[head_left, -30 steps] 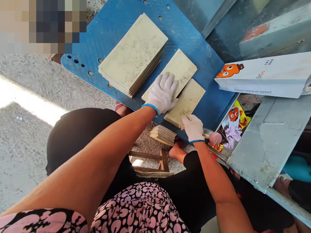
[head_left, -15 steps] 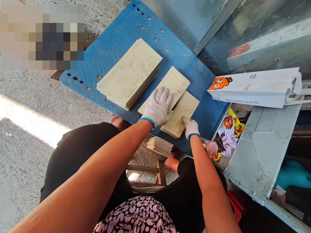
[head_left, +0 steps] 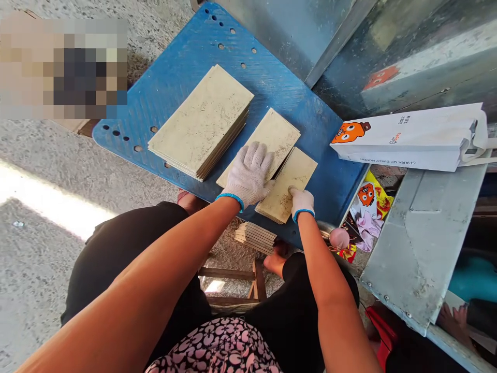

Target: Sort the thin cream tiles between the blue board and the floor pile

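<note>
My left hand (head_left: 250,173), in a white knit glove with a blue cuff, lies flat with fingers stretched over a stack of thin cream boards (head_left: 277,127). My right hand (head_left: 303,201), gloved alike, grips the right edge of a narrower stack of cream boards (head_left: 287,181), thumb on top and the other fingers mostly hidden. These two stacks lie side by side with a narrow dark gap between them. To their left is a taller, larger stack of cream boards (head_left: 202,119) with dark specks. All three rest on a blue plastic surface (head_left: 174,67).
Below the blue surface's front edge stand more cream boards (head_left: 256,237). A wooden stool frame (head_left: 229,273) is between the legs. At right, a white paper bag (head_left: 407,137) lies by a grey metal ledge (head_left: 411,248), with wrappers (head_left: 368,207) beside it. A metal panel (head_left: 295,31) borders the far side.
The view has shifted slightly. My right thumb has slid a little left over the narrow stack; my left hand stays flat on its stack.
</note>
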A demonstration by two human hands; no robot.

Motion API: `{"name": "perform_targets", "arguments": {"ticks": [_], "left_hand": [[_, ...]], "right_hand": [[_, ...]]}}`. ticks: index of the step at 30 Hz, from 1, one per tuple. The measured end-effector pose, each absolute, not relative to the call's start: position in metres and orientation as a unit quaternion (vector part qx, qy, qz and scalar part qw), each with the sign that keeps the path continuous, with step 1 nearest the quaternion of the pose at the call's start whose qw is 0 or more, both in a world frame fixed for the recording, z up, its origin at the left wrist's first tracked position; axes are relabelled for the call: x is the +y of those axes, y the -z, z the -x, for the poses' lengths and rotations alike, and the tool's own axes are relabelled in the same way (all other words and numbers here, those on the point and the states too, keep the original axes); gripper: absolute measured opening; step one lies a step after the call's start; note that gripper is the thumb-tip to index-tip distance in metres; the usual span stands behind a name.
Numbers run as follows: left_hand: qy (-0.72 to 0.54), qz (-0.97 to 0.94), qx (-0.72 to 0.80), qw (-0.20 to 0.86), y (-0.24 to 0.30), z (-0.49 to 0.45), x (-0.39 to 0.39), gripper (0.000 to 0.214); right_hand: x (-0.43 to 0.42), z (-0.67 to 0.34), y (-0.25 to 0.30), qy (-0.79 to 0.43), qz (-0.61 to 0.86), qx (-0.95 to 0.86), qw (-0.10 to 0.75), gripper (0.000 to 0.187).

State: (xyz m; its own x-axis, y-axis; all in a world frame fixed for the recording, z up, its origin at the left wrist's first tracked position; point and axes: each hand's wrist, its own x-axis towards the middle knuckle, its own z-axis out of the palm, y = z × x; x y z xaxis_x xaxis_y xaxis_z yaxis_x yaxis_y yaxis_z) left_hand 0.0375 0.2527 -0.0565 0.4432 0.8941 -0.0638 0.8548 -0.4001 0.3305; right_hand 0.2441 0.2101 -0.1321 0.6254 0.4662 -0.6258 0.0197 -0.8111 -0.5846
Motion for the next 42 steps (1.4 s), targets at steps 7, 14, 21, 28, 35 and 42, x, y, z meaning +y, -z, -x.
{"name": "perform_targets", "arguments": {"ticks": [7, 14, 21, 28, 35, 42], "left_hand": [[-0.067, -0.834, 0.523, 0.164, 0.059, -0.037, 0.253, 0.074], [-0.05, -0.834, 0.527, 0.154, 0.059, -0.037, 0.253, 0.076], [-0.052, -0.835, 0.527, 0.15, 0.061, -0.038, 0.253, 0.075], [-0.057, -0.832, 0.527, 0.164, 0.061, -0.038, 0.253, 0.076], [-0.071, -0.83, 0.524, 0.179, 0.06, -0.037, 0.254, 0.077], [-0.064, -0.833, 0.523, 0.167, 0.062, -0.036, 0.253, 0.075]], "right_hand": [[0.215, -0.24, 0.125, -0.386, 0.88, -0.154, 0.229, 0.025], [0.22, -0.223, 0.119, -0.417, 0.867, -0.134, 0.239, 0.037], [0.228, -0.222, 0.111, -0.452, 0.84, -0.107, 0.281, 0.038], [0.23, -0.222, 0.116, -0.49, 0.806, -0.055, 0.328, 0.044], [0.233, -0.225, 0.119, -0.503, 0.77, 0.004, 0.392, 0.034], [0.237, -0.235, 0.124, -0.594, 0.691, 0.045, 0.41, 0.04]]}}
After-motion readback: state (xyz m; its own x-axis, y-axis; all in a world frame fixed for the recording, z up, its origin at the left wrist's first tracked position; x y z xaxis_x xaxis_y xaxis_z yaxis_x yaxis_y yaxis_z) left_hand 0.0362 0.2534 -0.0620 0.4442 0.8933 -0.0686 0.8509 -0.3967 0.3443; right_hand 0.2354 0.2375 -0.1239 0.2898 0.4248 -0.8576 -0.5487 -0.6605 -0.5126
